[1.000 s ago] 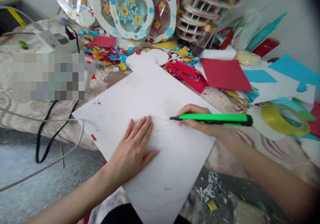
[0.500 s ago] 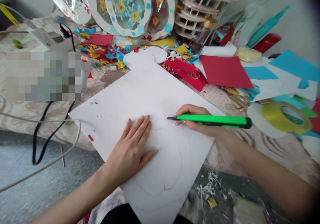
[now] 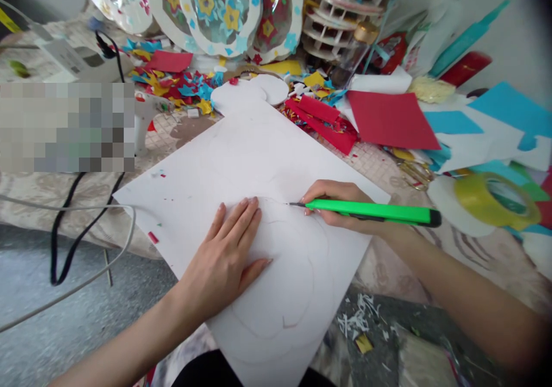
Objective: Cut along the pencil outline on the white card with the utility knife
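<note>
A large white sheet (image 3: 241,157) lies over the table edge toward my lap, with faint curved outlines drawn on its near half. My left hand (image 3: 230,255) presses flat on it, fingers stretched out and thumb apart. To its right, my right hand (image 3: 334,200) is closed around a green utility knife (image 3: 375,210). The knife's dark tip touches or nearly touches the sheet on a thin curved line, just right of my left fingertips. A small red paper scrap (image 3: 153,237) rests near the sheet's left edge.
Decorated white oval frames (image 3: 219,13) and a tiered white rack (image 3: 340,19) stand at the back. Colored scraps (image 3: 181,88), a red paper square (image 3: 392,119), scissors (image 3: 414,174) and yellow tape (image 3: 495,200) surround the sheet. A grey cable (image 3: 133,226) hangs at left.
The knife in my right hand has tilted slightly, its rear end now a little lower and further right. My left hand stays in place on the sheet. The view has shifted slightly.
</note>
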Demonstrator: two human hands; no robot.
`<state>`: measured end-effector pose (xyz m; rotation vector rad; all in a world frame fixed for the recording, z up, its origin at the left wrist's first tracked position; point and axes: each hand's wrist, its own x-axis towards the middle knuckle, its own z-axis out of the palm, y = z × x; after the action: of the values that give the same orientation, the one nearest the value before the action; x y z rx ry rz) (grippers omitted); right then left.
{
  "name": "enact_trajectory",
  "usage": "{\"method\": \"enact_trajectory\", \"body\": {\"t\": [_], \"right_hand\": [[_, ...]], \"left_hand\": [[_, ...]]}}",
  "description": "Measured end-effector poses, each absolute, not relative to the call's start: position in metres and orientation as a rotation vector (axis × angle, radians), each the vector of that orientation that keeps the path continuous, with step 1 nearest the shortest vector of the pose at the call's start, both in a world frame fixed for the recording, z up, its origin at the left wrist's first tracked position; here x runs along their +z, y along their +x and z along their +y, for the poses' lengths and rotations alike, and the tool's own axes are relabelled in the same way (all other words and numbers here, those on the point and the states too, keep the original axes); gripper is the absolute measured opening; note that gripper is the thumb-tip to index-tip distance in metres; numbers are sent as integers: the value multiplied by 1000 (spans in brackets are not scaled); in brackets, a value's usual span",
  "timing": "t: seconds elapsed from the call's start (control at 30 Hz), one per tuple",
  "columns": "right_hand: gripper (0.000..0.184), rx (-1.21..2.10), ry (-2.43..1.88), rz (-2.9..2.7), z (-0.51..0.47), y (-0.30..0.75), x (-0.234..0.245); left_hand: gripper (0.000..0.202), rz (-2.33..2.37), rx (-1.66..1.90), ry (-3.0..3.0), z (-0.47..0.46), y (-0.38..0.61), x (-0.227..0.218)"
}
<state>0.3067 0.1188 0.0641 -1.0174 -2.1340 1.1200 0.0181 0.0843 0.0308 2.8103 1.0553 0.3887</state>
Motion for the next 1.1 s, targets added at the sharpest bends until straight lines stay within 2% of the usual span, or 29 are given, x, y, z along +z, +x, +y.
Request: {"method": "enact_trajectory", "body": {"t": [0.5,0.77,1.1], "right_hand": [[21,1267,-1065,-2105,124,313,68],[24,1139,-1138,-2119,115,318,62],[16,1068,-1310,-2060,97,316,69]], "left_hand": [[66,1055,378,2828,84,18,29],[67,1062,377,2852,84,18,30],[66,1073,367,2891,84,19,29]]}}
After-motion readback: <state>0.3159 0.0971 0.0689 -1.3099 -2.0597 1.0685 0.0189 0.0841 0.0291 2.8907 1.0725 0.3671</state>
